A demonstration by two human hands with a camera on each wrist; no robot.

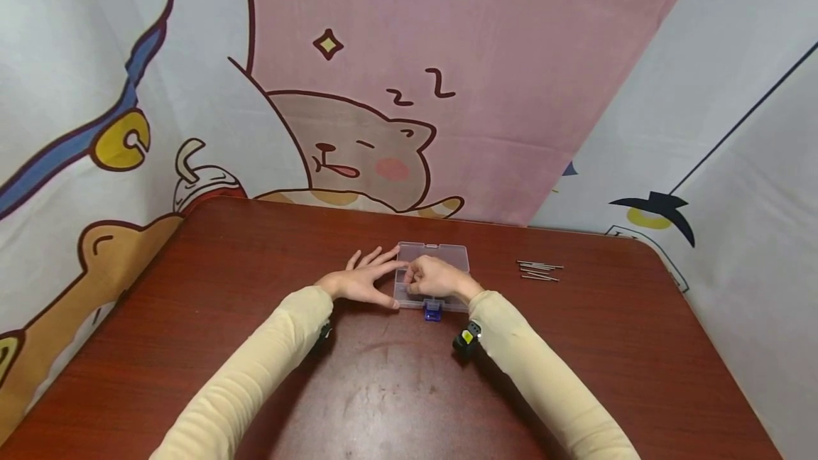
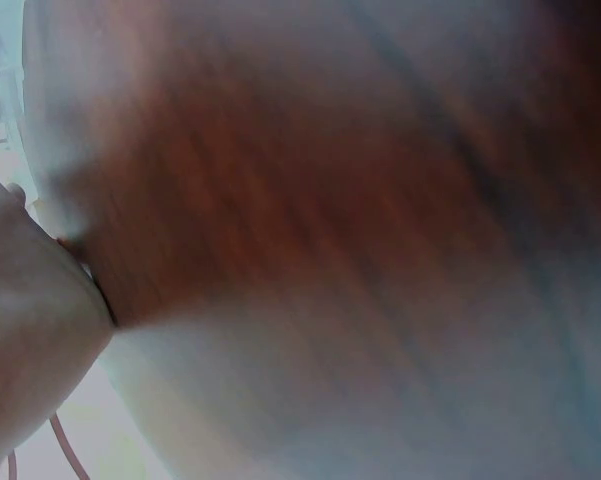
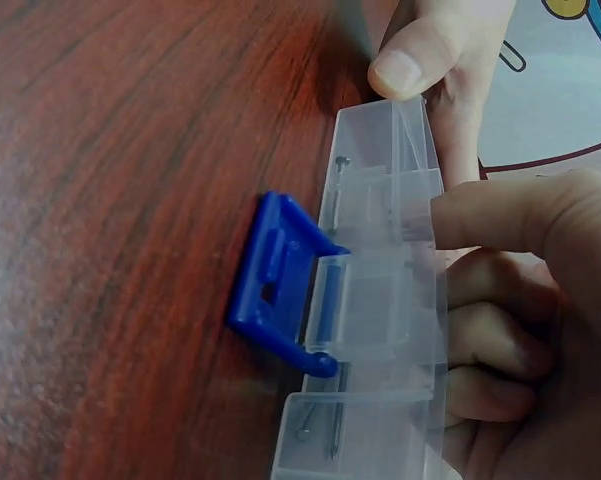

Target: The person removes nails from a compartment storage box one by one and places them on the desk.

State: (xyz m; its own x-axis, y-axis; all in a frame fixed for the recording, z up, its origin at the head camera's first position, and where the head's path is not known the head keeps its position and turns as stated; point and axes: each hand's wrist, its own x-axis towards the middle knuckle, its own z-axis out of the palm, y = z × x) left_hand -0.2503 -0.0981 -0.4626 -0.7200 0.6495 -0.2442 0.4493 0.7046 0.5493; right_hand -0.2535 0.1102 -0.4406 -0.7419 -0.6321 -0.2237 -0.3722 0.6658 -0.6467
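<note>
A clear plastic compartment box [image 1: 455, 258] lies on the table between the hands, its blue latch [image 3: 270, 265] swung outward at the front. Through the box wall, nails [image 3: 338, 185] show inside. Fingers spread, the left hand [image 1: 363, 284] is at the box's left side, its thumb touching the front corner. The right hand [image 1: 437, 277] is over the left part of the box with curled fingers, its fingertips down at the compartments. Whether they pinch anything is hidden. In the left wrist view, only part of the left hand [image 2: 30, 320] and the box's edge appear.
Several loose nails [image 1: 540, 270] lie to the right of the box on the brown wooden table [image 1: 383, 389]. A cartoon-printed cloth [image 1: 511, 77] hangs behind the table and along its sides. Each wrist wears a small dark device [image 1: 468, 338].
</note>
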